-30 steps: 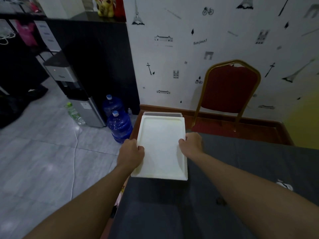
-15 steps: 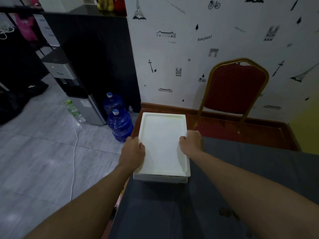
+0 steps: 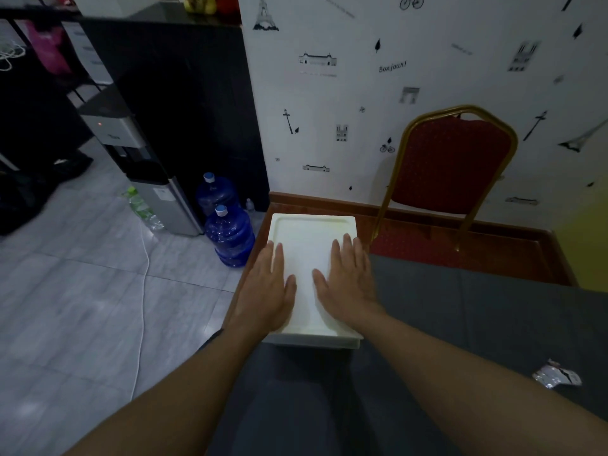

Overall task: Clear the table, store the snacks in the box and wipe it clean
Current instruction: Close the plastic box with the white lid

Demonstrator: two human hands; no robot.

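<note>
White box, lid on, sitting at far left corner of table with dark grey cover. Left hand lying flat on lid's left half, fingers straight, gripping nothing. Right hand lying flat on lid's right half, fingers straight, thumb splayed inward. Hands resting apart, bare strip of lid between. Crumpled silver wrapper lying on cover, well right of box. Red chair standing behind table.
</note>
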